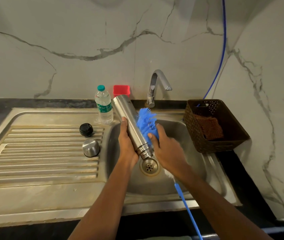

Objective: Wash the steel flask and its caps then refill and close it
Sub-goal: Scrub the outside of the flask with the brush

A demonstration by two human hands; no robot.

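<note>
present were one steel flask (pixel 129 122), one blue brush (pixel 145 121) and one drain (pixel 149 167). two caps lay at its 9 o'clock: black cap (pixel 86 129), steel cap (pixel 91 147). at 12 o'clock stood one water bottle (pixel 104 105), one red tub (pixel 121 90), one tap (pixel 156 82); at 3 o'clock, one basket (pixel 191 126).

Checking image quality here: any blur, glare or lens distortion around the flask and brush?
Head view: even light, soft shadows, darkest beside the basket. Head view: the flask in the left hand is sharp, with a mild bright streak. Head view: the brush bristles at the right hand look slightly smeared. Head view: wide-angle bending bows the sink front edge.
</note>
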